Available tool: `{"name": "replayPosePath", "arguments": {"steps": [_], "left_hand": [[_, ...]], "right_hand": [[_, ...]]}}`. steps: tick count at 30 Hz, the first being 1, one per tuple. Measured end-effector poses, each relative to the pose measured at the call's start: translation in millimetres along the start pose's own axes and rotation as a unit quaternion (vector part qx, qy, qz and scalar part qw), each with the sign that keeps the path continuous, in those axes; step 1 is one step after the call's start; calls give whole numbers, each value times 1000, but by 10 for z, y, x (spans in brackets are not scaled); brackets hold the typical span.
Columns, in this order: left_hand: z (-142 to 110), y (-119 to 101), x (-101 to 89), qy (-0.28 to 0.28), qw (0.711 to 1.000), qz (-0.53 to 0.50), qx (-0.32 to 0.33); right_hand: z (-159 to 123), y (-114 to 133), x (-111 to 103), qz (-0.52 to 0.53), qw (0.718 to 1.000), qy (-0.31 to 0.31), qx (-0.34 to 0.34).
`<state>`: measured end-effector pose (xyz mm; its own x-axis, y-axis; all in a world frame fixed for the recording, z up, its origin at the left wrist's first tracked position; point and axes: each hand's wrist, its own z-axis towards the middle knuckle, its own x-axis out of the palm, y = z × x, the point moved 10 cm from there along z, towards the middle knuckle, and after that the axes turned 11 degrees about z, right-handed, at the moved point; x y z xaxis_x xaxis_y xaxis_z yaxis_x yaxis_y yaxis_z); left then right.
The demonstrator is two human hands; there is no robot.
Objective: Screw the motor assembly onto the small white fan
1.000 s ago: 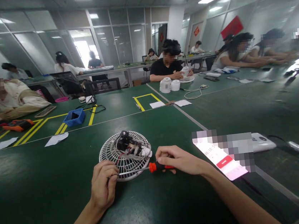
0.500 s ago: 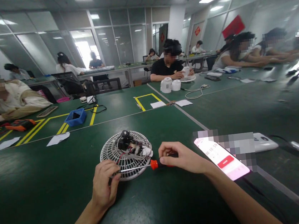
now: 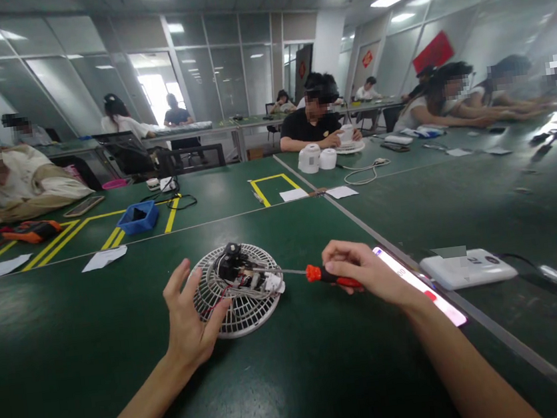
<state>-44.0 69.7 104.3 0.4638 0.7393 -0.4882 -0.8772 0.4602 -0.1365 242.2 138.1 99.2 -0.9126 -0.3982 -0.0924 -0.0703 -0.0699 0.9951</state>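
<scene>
A round white fan grille lies on the green table in front of me. On it sits an exposed motor assembly with a black housing and loose wires. My left hand is at the grille's left side, fingers spread and holding nothing; whether the fingertips touch the grille I cannot tell. My right hand is wrapped round the red and black handle of a screwdriver. Its shaft points left over the grille's right edge, with the tip by the motor assembly.
A lit phone lies under my right wrist, beside a white power bank with a cable. Further off are a blue bin, paper slips and yellow tape markings. Across the table a person works with white housings.
My right hand has moved right and up with the screwdriver. My left hand has let go of the shaft's tip end, opened and moved slightly up and left.
</scene>
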Motion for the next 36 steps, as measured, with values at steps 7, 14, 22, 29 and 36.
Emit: {"name": "replayPosePath", "arguments": {"steps": [7,14,22,29,36], "left_hand": [[418,138,557,172,981,-45,-80],[333,185,698,206,965,-93,-132],[328,180,624,197,966,-90,-140],[275,157,525,167,971,-84,-147],[238,152,485,161,974,-77,-140]], "right_hand": [[7,-81,-212,-14,999,-36,28],[40,-175,-195,-25,998,-37,42],[49,-221,-142,-16,999,-11,35],[63,-263,-95,-12,999,-8,47],[52,-261,-108,-14,999,3,43]]}}
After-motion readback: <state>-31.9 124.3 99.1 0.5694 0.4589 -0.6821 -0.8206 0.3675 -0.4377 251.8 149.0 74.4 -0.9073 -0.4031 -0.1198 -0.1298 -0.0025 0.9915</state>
